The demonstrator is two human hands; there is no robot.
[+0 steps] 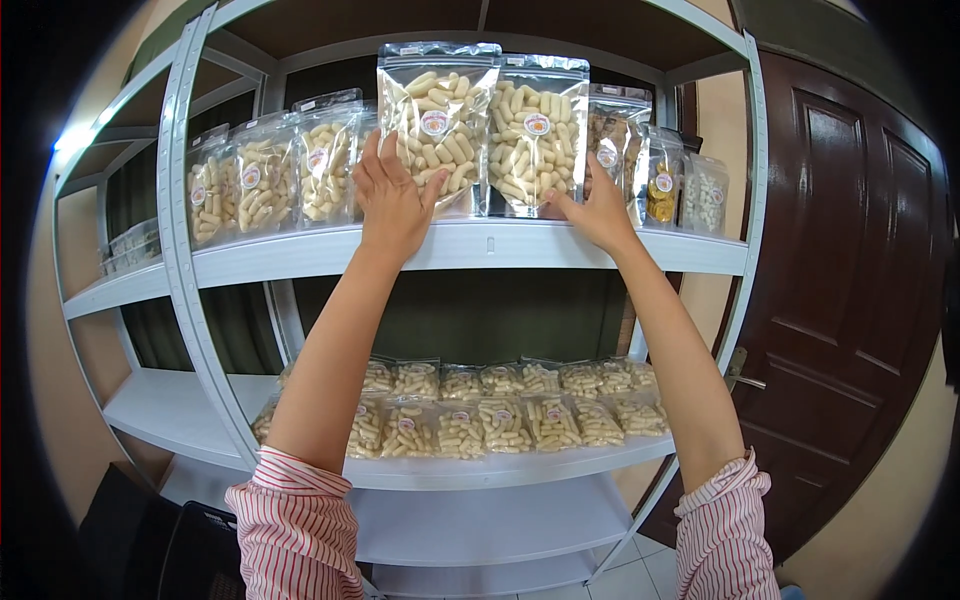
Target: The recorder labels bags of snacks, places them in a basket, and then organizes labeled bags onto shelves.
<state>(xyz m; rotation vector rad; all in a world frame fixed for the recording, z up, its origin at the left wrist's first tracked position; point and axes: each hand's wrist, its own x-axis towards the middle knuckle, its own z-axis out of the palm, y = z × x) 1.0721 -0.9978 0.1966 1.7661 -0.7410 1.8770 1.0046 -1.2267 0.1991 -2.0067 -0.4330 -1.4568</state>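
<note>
Two tall clear pouches of cream capsules stand side by side at the front of the upper shelf, the left one (449, 115) and the right one (525, 120). My left hand (393, 200) touches the left pouch at its lower left, fingers apart and slightly bent. The right pouch has my right hand (598, 208) on its right edge, thumb across the lower front and fingers partly hidden along the side. More capsule pouches (266, 195) line the shelf to the left; to the right are pouches with brown contents (625, 135), yellow pieces (662, 190) and white pieces (703, 205).
The white metal rack (220, 264) has a middle shelf with two rows of small capsule bags (500, 425) and bare boards (480, 520) below. A brown door (840, 300) with a lever handle stands at the right, a black object (120, 520) at the lower left.
</note>
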